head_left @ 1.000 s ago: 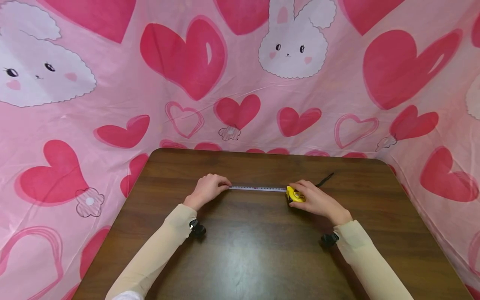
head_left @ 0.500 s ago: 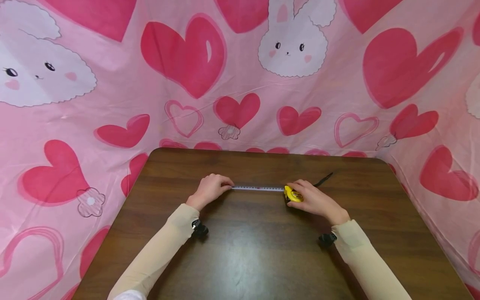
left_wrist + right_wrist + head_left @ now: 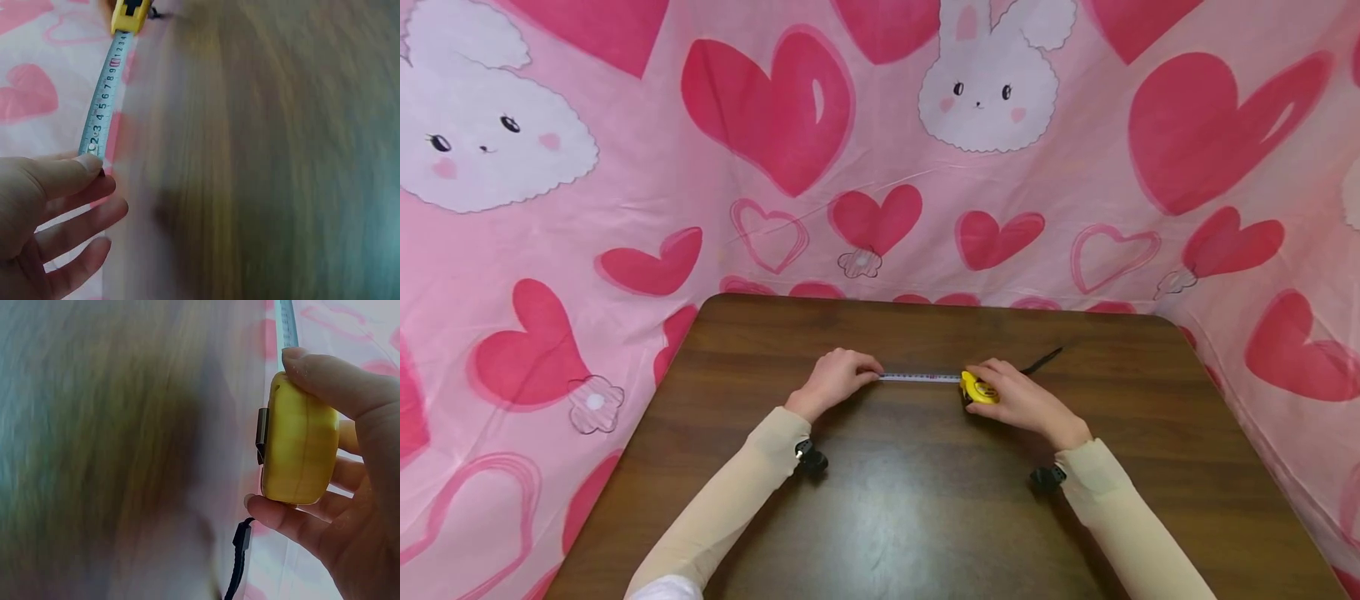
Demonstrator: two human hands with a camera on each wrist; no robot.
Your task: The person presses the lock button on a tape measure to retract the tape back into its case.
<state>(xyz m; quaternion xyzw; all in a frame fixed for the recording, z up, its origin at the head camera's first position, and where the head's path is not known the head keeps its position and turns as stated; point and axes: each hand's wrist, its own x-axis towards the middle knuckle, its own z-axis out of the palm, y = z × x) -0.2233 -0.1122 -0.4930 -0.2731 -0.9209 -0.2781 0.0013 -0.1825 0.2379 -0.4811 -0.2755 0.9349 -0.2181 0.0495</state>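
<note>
A yellow tape measure is gripped in my right hand, its thumb and fingers curled round the case. In the right wrist view the case stands edge-on, with a dark clip on one side and a black wrist strap hanging from it. A white blade runs out straight to the left. My left hand pinches the blade's free end between thumb and forefinger. In the left wrist view the numbered blade leads from the thumb up to the yellow case, the other fingers loosely bent.
Both hands are over a brown wood-grain table, towards its far side. A pink cloth with hearts and rabbits hangs behind the table and along both sides. Each wrist wears a small black camera.
The visible stretch of blade has become shorter. My left hand has moved right and my right hand slightly left, so the hands are closer together, both still holding the tape measure.
</note>
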